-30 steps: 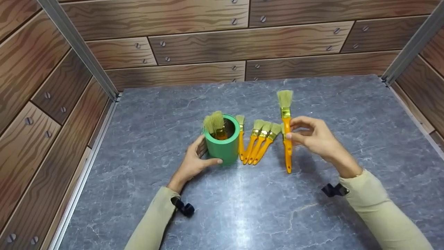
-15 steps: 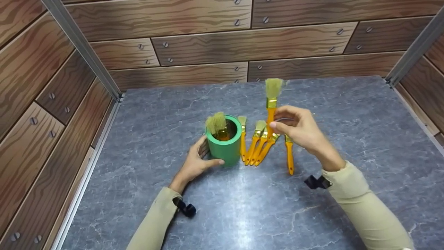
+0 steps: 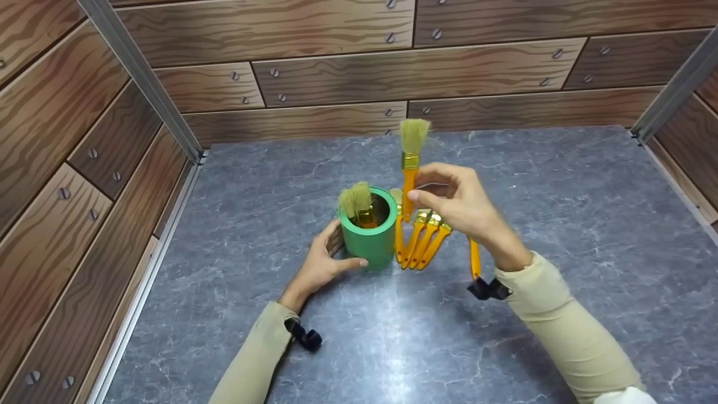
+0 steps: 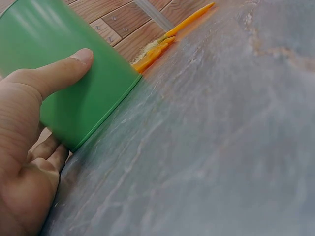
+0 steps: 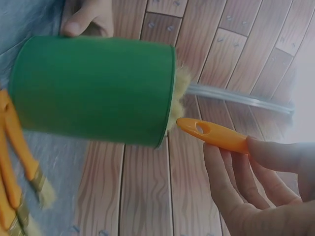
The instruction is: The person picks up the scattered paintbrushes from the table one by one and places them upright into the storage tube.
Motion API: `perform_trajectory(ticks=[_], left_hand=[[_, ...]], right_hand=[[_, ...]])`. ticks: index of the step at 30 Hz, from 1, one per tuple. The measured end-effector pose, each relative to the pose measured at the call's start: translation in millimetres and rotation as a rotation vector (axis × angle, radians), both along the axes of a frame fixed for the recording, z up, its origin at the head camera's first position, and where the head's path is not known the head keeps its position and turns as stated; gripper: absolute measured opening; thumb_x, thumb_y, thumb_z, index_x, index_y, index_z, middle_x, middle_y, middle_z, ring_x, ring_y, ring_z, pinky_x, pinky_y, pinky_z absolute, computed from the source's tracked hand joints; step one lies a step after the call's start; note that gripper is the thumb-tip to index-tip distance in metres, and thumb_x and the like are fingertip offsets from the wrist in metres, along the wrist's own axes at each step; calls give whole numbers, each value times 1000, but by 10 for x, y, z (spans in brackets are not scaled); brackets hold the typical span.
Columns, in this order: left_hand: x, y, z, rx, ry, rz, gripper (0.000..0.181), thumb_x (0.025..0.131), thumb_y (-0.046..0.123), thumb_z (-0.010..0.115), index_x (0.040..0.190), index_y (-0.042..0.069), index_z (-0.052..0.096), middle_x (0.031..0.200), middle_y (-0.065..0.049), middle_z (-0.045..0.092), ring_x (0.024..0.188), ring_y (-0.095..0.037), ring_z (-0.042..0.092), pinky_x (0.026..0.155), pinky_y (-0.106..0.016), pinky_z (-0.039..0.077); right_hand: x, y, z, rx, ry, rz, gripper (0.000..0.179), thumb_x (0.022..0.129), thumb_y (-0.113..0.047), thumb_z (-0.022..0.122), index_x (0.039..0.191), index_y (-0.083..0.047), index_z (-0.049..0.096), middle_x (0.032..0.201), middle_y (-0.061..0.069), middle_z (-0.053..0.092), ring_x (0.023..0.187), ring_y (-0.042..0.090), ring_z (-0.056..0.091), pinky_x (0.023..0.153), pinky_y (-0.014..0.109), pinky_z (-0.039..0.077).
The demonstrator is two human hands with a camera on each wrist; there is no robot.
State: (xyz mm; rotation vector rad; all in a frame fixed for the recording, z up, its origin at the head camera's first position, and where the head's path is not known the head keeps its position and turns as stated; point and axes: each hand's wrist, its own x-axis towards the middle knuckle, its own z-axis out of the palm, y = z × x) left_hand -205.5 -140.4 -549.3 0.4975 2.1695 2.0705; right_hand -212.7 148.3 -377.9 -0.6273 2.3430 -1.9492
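Observation:
In the head view a green cylindrical can (image 3: 367,247) stands upright on the table. My left hand (image 3: 322,266) holds its lower left side, the thumb (image 4: 69,71) laid across the front. Bristles of paintbrushes (image 3: 357,201) show above the can's rim. Between thumb and fingertips, my right hand (image 3: 468,207) pinches the orange handle of another paintbrush (image 3: 411,160), bristles up, just right of the can. From the right wrist view, this handle's holed end (image 5: 192,124) is level with the can's mouth and outside it.
Right of the can, several orange-handled paintbrushes (image 3: 432,241) lie fanned out on the grey marbled table (image 3: 224,235). One more paintbrush (image 3: 475,258) lies apart, partly hidden under the right wrist. A wood-patterned wall (image 3: 336,78) stands behind, with others at both sides.
My right hand has lifted the paintbrush off the table and carried it left over the fanned brushes toward the can. My left hand has stayed at the can.

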Motion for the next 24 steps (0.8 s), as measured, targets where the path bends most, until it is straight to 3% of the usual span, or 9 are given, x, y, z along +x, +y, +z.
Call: perform_trajectory(ticks=[10,24], left_hand=[[-6,3,0,-3,4,1,100,79,9,96,163,18,43,163,-2,52,154,-23,45,131,-42,34],[-6,4,-7,-1,1,-2,103,80,11,96,165,20,40,164,-2,50,155,-23,43,131,-43,35]], right_hand=[[-5,-332,49,-7,43,42,21,96,1,76,117,0,76,112,15,78,99,27,77,90,37,66],[-50,-522,-87,25,73,63,20,96,-5,80,116,-3,78,111,13,79,103,29,78,89,36,67]])
